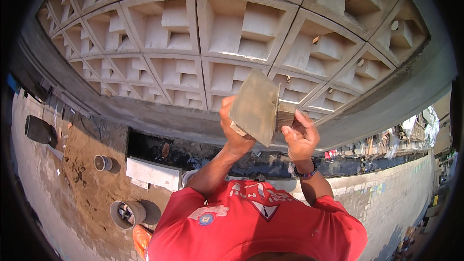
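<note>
My left hand (pixel 236 128) is closed round the back of a plastering float (pixel 253 106), a flat grey-brown board held up tilted in front of the wall. A bit of pale wood shows beside my left fingers at its lower left. My right hand (pixel 300 135) pinches a small wooden block (pixel 285 117) between thumb and fingers, close against the float's right edge. Whether the block touches the float is hard to tell. Behind both hands stands a wall of pale openwork concrete blocks (pixel 249 1) with square recesses.
Below the wall runs a dark wet trench (pixel 251 165). To the left lie a sand heap (pixel 79 152), a small bucket (pixel 102 163), a larger bucket (pixel 126 214) with things inside, and a white slab (pixel 153 174). Paving (pixel 377 198) and rubble (pixel 382 147) are on the right.
</note>
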Available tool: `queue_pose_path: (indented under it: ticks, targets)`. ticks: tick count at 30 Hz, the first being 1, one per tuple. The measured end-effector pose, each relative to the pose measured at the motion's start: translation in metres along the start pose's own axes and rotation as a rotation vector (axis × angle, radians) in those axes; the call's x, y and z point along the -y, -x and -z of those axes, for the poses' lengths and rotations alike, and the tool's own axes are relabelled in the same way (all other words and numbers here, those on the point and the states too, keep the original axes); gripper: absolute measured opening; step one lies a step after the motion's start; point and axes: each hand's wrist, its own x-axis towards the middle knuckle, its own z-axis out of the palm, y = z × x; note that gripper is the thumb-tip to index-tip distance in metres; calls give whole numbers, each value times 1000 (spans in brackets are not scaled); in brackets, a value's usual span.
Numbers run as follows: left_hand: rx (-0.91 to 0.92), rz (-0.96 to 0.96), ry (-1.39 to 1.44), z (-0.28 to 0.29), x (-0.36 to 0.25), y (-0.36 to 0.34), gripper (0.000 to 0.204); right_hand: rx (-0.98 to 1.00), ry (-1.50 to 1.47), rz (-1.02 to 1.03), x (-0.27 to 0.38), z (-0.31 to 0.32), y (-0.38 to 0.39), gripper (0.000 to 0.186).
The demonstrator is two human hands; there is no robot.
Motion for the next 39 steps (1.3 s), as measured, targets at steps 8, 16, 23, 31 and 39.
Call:
queue_pose_path:
  ticks: [8, 16, 23, 31, 39]
  targets:
    - [-28, 145, 125, 0, 13, 12, 71, 184, 332, 147, 21, 18, -3, 44]
    - [-199, 305, 263, 2, 21, 10, 60, 314, 437, 163, 34, 30, 4, 40]
    - [-40, 420, 256, 19, 9, -3, 63, -16, -357, -516, 26, 45, -17, 44]
    - [-81, 449, 240, 28, 14, 9, 68, -109, -828, -901, 13, 34, 7, 39]
    - [-14, 220, 41, 21, 13, 16, 70, -163, -1217, -1049, -10, 25, 19, 34]
